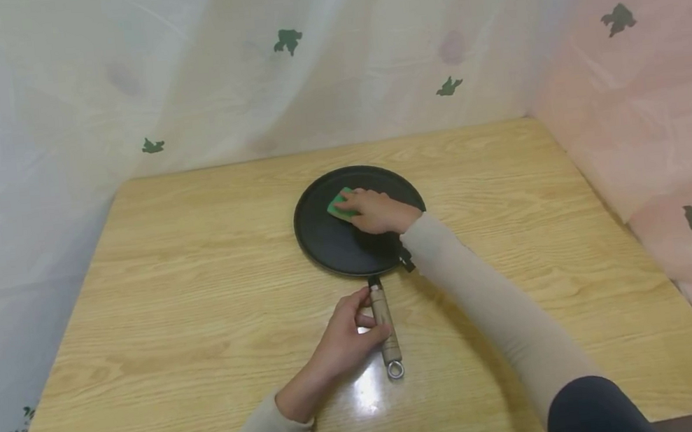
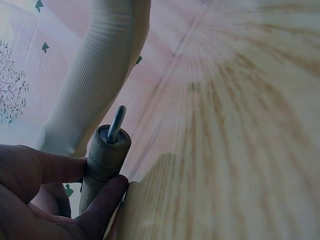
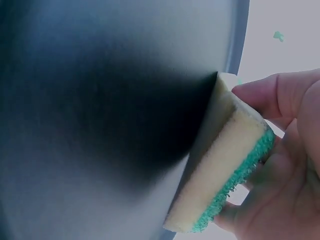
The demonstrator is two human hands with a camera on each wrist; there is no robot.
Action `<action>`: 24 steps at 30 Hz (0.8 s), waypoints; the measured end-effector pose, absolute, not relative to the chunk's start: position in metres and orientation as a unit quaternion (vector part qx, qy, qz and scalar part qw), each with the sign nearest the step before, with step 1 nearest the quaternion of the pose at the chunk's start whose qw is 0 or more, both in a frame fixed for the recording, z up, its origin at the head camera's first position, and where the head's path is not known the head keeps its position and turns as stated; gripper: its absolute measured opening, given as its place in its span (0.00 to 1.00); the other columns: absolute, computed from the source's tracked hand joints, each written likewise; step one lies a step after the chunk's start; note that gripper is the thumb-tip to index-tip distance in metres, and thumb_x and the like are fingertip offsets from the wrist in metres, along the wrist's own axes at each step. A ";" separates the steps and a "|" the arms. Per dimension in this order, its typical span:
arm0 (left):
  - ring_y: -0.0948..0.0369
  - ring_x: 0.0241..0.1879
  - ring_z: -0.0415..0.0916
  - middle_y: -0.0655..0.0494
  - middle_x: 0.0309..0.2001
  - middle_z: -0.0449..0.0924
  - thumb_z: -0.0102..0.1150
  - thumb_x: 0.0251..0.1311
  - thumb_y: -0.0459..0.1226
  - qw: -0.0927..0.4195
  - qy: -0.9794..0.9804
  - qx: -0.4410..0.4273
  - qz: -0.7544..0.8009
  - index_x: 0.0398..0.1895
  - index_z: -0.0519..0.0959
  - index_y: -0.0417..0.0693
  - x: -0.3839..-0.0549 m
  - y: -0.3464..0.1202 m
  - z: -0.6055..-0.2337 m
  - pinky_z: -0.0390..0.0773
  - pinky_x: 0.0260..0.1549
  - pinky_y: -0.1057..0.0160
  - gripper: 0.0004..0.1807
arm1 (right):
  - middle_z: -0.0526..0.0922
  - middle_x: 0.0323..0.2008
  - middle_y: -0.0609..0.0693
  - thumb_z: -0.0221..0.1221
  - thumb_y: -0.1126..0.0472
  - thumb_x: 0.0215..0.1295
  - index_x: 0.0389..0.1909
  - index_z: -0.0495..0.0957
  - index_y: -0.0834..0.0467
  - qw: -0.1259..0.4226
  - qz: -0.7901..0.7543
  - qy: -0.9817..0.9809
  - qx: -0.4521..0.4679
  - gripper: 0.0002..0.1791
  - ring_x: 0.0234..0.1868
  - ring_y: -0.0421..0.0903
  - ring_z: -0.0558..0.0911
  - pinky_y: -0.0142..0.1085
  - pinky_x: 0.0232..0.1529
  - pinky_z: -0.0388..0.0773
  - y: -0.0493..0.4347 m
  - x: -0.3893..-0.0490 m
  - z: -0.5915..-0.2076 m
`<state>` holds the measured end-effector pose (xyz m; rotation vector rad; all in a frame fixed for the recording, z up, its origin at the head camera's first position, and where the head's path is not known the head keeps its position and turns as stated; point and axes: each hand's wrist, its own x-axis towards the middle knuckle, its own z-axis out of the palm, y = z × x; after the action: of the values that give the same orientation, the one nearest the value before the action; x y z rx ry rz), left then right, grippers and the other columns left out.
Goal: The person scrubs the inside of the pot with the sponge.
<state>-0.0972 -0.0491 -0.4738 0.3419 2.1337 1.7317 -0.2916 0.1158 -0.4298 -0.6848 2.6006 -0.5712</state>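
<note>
A round black flat pan (image 1: 333, 245) lies on the wooden table, its wooden handle (image 1: 385, 317) pointing toward me. My left hand (image 1: 342, 336) pinches that handle between thumb and fingers. Close up in the left wrist view, the handle (image 2: 106, 159) ends in a metal hanging ring (image 2: 117, 122). Over the pan's middle, my right hand (image 1: 378, 211) grips a sponge (image 1: 339, 207) with its green side up. The right wrist view shows the sponge's cream foam side (image 3: 220, 165) against the dark pan surface (image 3: 90, 125), the thumb at one edge and fingers behind the green layer.
The light wood table (image 1: 187, 275) extends on all sides of the pan. Pale cloth with dark green bird shapes hangs behind it (image 1: 354, 53) and along the right side (image 1: 680, 138). My right forearm sleeve (image 1: 495, 306) crosses over the table's right half.
</note>
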 end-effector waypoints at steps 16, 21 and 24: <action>0.49 0.48 0.83 0.30 0.64 0.68 0.68 0.63 0.30 0.178 0.767 0.110 0.607 0.75 0.60 0.22 -0.096 -0.053 -0.477 0.82 0.42 0.67 0.41 | 0.52 0.83 0.63 0.48 0.62 0.81 0.81 0.62 0.56 0.189 -0.191 0.932 -0.244 0.29 0.82 0.65 0.51 0.71 0.76 0.47 0.136 -0.292 -0.426; 0.50 0.49 0.82 0.32 0.64 0.68 0.69 0.64 0.31 0.184 0.766 0.116 0.605 0.75 0.60 0.23 -0.098 -0.048 -0.476 0.82 0.43 0.67 0.41 | 0.53 0.82 0.65 0.48 0.62 0.81 0.80 0.64 0.59 0.188 -0.184 0.935 -0.237 0.29 0.82 0.66 0.52 0.65 0.78 0.47 0.152 -0.288 -0.419; 0.51 0.49 0.82 0.33 0.64 0.68 0.69 0.63 0.31 0.184 0.766 0.116 0.605 0.75 0.61 0.24 -0.099 -0.045 -0.475 0.81 0.44 0.67 0.41 | 0.54 0.81 0.67 0.47 0.62 0.82 0.79 0.64 0.61 0.188 -0.182 0.935 -0.239 0.28 0.82 0.67 0.52 0.61 0.80 0.46 0.160 -0.284 -0.416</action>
<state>-0.0990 -0.0455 -0.4753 0.3262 2.1597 1.7061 -0.2840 0.1600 -0.4163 -0.6725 2.6316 -0.5113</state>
